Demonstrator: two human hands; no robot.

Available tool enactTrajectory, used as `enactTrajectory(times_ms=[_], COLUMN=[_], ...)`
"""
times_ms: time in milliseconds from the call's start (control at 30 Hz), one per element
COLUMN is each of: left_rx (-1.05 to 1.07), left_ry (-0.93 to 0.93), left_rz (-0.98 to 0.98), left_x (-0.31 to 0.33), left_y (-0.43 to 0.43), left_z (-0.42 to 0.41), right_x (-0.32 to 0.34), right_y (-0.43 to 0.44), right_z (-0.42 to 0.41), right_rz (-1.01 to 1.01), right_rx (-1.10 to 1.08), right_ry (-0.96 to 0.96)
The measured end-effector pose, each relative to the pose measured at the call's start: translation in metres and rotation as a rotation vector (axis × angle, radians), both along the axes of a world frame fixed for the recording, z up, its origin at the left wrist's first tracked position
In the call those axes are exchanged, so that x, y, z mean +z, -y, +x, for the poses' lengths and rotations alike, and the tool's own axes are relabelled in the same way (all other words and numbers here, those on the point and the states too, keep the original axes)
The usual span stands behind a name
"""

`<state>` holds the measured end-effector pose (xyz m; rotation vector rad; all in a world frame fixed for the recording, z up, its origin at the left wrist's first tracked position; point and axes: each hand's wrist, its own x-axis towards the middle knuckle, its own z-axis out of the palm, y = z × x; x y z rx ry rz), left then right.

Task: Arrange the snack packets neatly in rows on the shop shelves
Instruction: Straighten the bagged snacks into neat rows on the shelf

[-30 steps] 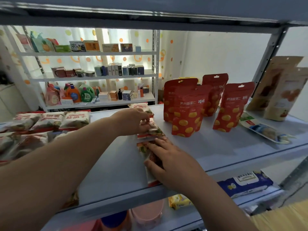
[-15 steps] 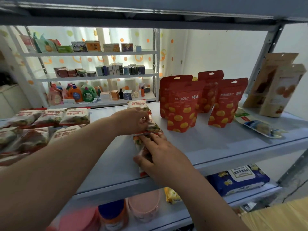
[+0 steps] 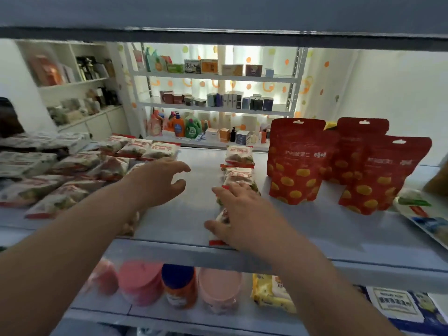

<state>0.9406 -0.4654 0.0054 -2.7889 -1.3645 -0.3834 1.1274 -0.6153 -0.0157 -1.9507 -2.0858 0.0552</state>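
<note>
Two bare arms reached over the grey shelf (image 3: 303, 229). The left hand (image 3: 161, 181) hung in the air, fingers spread and a little bent, holding nothing. The right hand (image 3: 238, 214) lay flat on the nearest snack packet (image 3: 221, 215). Two more packets (image 3: 238, 174) lined up at its 12 o'clock. A pile of packets (image 3: 80, 170) lay at 9 o'clock from the left hand.

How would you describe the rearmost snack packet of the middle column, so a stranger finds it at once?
On the grey shelf, look left of the standing red pouches, where one column of white snack packets runs front to back. The wanted packet lies at its far end. Unlike the front ones, it lies clear of the right hand, nearest the back edge.
</note>
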Motion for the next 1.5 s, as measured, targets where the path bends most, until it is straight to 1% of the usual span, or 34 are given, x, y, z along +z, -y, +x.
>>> enactTrajectory(times_ms=[100, 167, 300, 433, 500, 567, 600, 667, 733, 833, 967, 1067, 1133, 1167, 1233, 1300, 1400, 1500], left_rx=[0.117, 0.150, 0.159, 0.055, -0.043, -0.130, -0.172, -0.254, -0.323, -0.435, -0.531, -0.501, -0.435, -0.411, -0.399, -0.412, -0.416, -0.439], left_ry=[0.003, -0.020, -0.050, -0.067, -0.135, -0.220, -0.259, -0.312, -0.304, -0.256, -0.207, -0.089, 0.003, 0.012, -0.030, -0.103, -0.175, -0.167], left_rz=[0.064, 0.088, 0.043, -0.002, -0.015, -0.003, 0.003, 0.022, 0.053, 0.047, -0.003, -0.010, 0.015, 0.012, -0.048, -0.118, -0.114, -0.094], left_x=[-0.001, -0.001, 0.000, 0.005, 0.008, 0.009, 0.010, 0.011, 0.012, 0.011, 0.010, 0.020, 0.024, 0.025, 0.023, 0.015, 0.001, -0.006], left_y=[0.000, -0.006, -0.026, -0.056, -0.071, -0.084, -0.089, -0.100, -0.108, -0.117, -0.128, -0.154, -0.184, -0.198, -0.221, -0.234, -0.243, -0.241], left_z=[-0.041, -0.065, -0.093, -0.101, -0.101, -0.098, -0.096, -0.089, -0.082, -0.071, -0.053, -0.044, -0.041, -0.038, -0.030, -0.018, 0.003, 0.025], right_x=[0.030, 0.047, 0.065, 0.069, 0.065, 0.059, 0.057, 0.053, 0.050, 0.042, 0.036, 0.038, 0.041, 0.041, 0.037, 0.026, 0.010, 0.009], right_y=[-0.025, -0.050, -0.113, -0.179, -0.204, -0.223, -0.230, -0.242, -0.250, -0.256, -0.255, -0.247, -0.237, -0.231, -0.215, -0.201, -0.188, -0.177], right_z=[-0.012, -0.024, -0.046, -0.069, -0.081, -0.092, -0.096, -0.098, -0.097, -0.088, -0.073, -0.066, -0.066, -0.071, -0.088, -0.107, -0.118, -0.114], right_rz=[0.075, 0.093, 0.015, -0.070, -0.096, -0.100, -0.112, -0.198, -0.276, -0.277, -0.310, -0.330, -0.225, -0.169, -0.107, -0.130, -0.122, -0.147], right_rx=[0.143, 0.199, 0.245, 0.248, 0.280, 0.347, 0.365, 0.358, 0.332, 0.223, 0.095, -0.022, -0.069, -0.059, 0.043, 0.126, -0.032, -0.109], right_ry=[0.128, 0.183, 0.307, 0.463, 0.526, 0.633, 0.649, 0.597, 0.574, 0.539, 0.454, 0.395, 0.368, 0.374, 0.429, 0.465, 0.327, 0.260])
